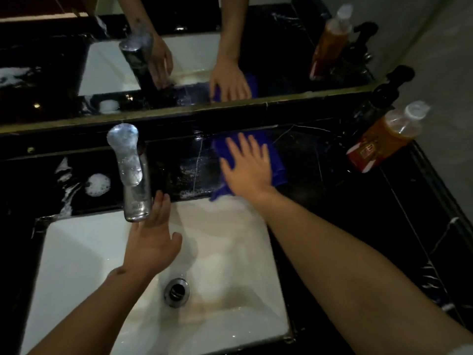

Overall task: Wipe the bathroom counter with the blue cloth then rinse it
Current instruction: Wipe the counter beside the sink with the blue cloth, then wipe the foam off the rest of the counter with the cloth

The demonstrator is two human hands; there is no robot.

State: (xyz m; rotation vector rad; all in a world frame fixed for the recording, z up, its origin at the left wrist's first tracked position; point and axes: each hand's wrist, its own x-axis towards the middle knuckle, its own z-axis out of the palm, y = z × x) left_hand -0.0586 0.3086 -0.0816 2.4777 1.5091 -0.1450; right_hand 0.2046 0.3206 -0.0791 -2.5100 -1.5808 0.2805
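A blue cloth (pixel 277 160) lies flat on the black marble counter (pixel 332 201) behind the white sink (pixel 230 265). My right hand (pixel 247 166) presses down on the cloth with its fingers spread and straight. One corner of the cloth hangs over the sink's back edge. My left hand (pixel 152 238) hovers over the basin with straight fingers, just right of the chrome tap (pixel 131 172), and holds nothing. White foam (pixel 97 184) sits on the counter left of the tap, and a wet soapy smear (pixel 189 172) shows between tap and cloth.
An orange bottle with a clear cap (pixel 384 139) stands at the counter's right back corner, with a dark pump bottle (pixel 378 103) behind it. A mirror (pixel 179 60) runs along the back wall. The drain (pixel 176 290) sits in the middle of the basin.
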